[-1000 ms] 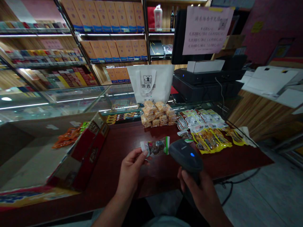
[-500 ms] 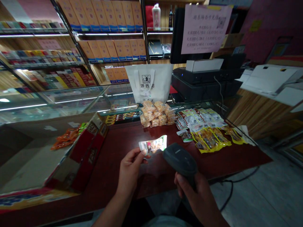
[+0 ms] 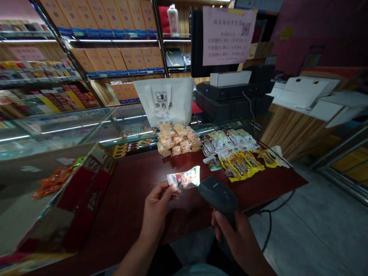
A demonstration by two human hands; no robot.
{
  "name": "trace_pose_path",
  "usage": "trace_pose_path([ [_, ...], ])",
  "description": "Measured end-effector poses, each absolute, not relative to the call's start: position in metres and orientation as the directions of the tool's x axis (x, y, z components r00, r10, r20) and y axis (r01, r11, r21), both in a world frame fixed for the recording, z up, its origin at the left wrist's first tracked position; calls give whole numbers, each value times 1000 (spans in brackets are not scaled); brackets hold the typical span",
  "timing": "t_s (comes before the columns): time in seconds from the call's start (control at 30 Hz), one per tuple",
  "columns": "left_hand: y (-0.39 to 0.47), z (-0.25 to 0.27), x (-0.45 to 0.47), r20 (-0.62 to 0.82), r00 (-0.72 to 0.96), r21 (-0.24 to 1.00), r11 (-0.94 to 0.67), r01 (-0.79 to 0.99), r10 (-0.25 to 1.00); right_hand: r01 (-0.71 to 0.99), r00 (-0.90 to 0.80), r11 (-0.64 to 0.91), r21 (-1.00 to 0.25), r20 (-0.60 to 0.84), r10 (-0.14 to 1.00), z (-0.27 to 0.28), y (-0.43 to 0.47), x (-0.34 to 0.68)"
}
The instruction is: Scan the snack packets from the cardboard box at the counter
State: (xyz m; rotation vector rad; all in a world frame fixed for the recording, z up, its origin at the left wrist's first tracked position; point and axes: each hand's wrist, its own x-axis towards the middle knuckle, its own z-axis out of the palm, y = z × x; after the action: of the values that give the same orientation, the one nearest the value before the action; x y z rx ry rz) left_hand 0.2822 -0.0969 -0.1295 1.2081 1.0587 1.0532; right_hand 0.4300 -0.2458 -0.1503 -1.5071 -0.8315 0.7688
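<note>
Pinched by its left end in my left hand (image 3: 157, 199) is a small snack packet (image 3: 186, 178), lit brightly and held above the dark red counter. My right hand (image 3: 235, 232) wraps round the handle of a dark grey barcode scanner (image 3: 218, 194), whose head points at the packet from close by on the right. Beyond the packet lies a pile of clear-wrapped pastries (image 3: 179, 140). To the right, one small packet (image 3: 213, 163) rests beside several yellow-edged snack packets (image 3: 241, 165) and silver-backed packets (image 3: 224, 142).
An open cardboard box (image 3: 92, 184) with orange packets (image 3: 54, 180) stands at the left. A white paper bag (image 3: 178, 101) stands behind the pastries. At the back right is a black cash register (image 3: 230, 103) under a monitor with a paper notice (image 3: 228, 36). A cable (image 3: 270, 226) hangs off the right edge.
The view has swung to the right, so the surroundings sit further left. Both hands keep their hold, and the packet is turned slightly, with its printed label facing up more plainly.
</note>
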Motion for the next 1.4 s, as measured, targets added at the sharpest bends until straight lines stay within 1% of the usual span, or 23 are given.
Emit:
trace_pose_path([
  [0.13, -97, -133, 291, -42, 215, 997, 55, -57, 976, 61, 519, -68, -996, -27, 854, -153, -252, 435],
  [0.3, -98, -136, 300, -43, 231, 998, 50, -26, 972, 38, 526, -48, -998, -21, 850, -156, -254, 442],
  [0.77, -98, -142, 314, -42, 254, 999, 37, 25, 966, 57, 544, -24, -998, 11, 839, -163, -254, 450],
  [0.83, -98, -144, 315, -48, 259, 999, 39, 37, 965, 28, 552, -12, -1000, 6, 834, -165, -254, 452],
  [0.93, -96, -149, 317, -67, 281, 997, 57, 44, 957, -52, 534, -15, -999, -41, 844, -168, -253, 455],
  [1.1, -88, -155, 326, -120, 355, 992, 124, 12, 927, -118, 537, -26, -993, -86, 839, -170, -256, 462],
  [1.2, -73, -154, 337, -150, 444, 988, 144, 48, 883, -176, 576, -4, -984, -106, 811, -170, -259, 467],
  [1.27, -60, -152, 349, -150, 526, 988, 107, 112, 837, -194, 611, 11, -981, -112, 784, -169, -262, 472],
  [1.4, -33, -152, 382, -168, 655, 963, -19, 268, 737, -159, 642, 0, -987, -103, 759, -166, -268, 482],
])
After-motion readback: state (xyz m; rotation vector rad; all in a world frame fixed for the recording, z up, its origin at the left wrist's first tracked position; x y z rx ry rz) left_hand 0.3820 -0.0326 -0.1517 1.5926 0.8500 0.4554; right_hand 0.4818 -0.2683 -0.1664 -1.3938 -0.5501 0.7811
